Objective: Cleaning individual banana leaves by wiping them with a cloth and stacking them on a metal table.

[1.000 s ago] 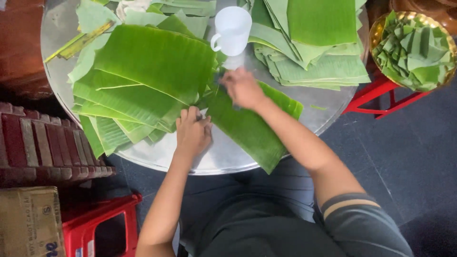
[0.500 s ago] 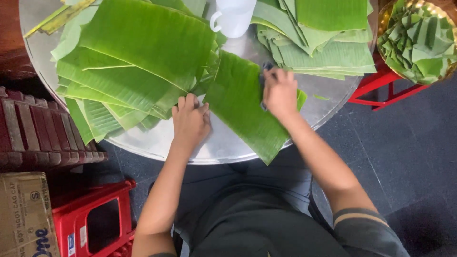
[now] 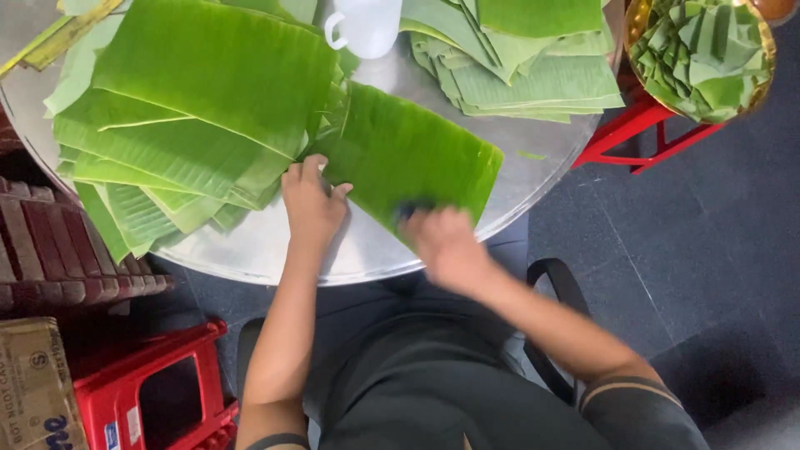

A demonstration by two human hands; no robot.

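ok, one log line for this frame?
left hand: pins single green banana leaf | right hand: blurred, on leaf's near edge | round metal table

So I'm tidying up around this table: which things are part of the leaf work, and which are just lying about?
In use:
- banana leaf, under both hands
- left hand, pressing it
- right hand, blurred, at its near edge

Lying about:
- white cup
- red stool
- cardboard box
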